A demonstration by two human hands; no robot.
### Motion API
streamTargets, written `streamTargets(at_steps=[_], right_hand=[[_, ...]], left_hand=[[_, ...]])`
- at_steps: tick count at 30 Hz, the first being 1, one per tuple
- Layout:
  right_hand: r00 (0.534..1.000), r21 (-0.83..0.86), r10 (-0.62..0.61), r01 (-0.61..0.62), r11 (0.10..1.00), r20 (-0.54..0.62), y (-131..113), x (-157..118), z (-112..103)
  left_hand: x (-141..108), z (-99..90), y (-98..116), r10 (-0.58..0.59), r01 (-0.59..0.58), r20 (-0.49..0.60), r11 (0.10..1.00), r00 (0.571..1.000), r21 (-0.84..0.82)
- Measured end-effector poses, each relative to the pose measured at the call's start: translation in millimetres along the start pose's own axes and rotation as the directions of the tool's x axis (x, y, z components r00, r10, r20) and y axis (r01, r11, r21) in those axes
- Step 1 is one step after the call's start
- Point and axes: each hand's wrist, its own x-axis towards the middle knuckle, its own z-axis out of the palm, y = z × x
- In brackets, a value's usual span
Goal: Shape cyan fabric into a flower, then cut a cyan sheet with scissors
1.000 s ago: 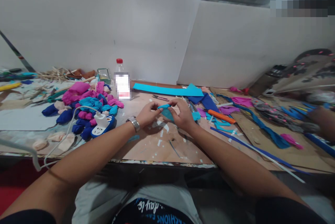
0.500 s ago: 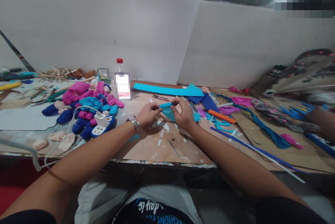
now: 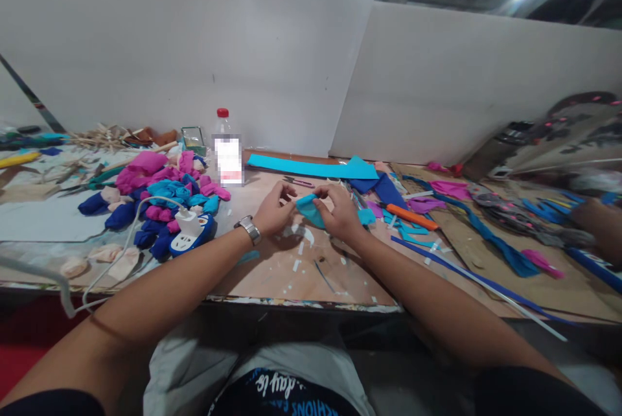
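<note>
1 red-capped btl (image 3: 227, 157) nr wht wall (image 3: 276, 66); pwr strip (image 3: 184, 245).

The left hand (image 3: 275, 210) and right hand (image 3: 339, 212) were bare, with a silver-toned metal watch (image 3: 249, 229) on the left wrist, its band made of links. Short, plain black sleeves (image 3: 525, 393) covered the upper arms. The dark shirt front (image 3: 291, 400) carried white script above blue capitals, only partly readable. Pale grey cloth (image 3: 177, 370) covered the lap, softly creased.

I saw a small light-blue piece (image 3: 312, 210), thin and softly folded. It was lifted above the worktable (image 3: 272, 280).
</note>
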Motion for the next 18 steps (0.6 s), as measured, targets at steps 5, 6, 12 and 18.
streamTargets(at_steps=[5, 6, 12, 18], right_hand=[[0.988, 0.005, -0.022, 0.022, 1.000, 0.152, -1.9, -2.7, 2.9], [0.986, 0.011, -0.033, 0.032, 0.999, 0.162, -2.7, -3.1, 2.9], [0.978, 0.016, -0.075, 0.073, 0.997, 0.193, -8.0, -1.7, -0.1], [0.989, 0.018, -0.057, 0.055, 0.998, 0.136, -7.0, -0.4, -1.6]], left_hand=[[-3.6, -0.3, 5.6, 0.107, -0.111, 0.106, 0.993, 0.989, 0.035], [-3.8, -0.1, 5.9, 0.124, -0.129, 0.117, 0.991, 0.985, 0.041], [-2.2, 0.8, 4.4, 0.117, -0.122, 0.119, 0.992, 0.986, 0.038], [-2.0, -0.3, 6.2, 0.101, -0.105, 0.147, 0.994, 0.984, 0.019]])
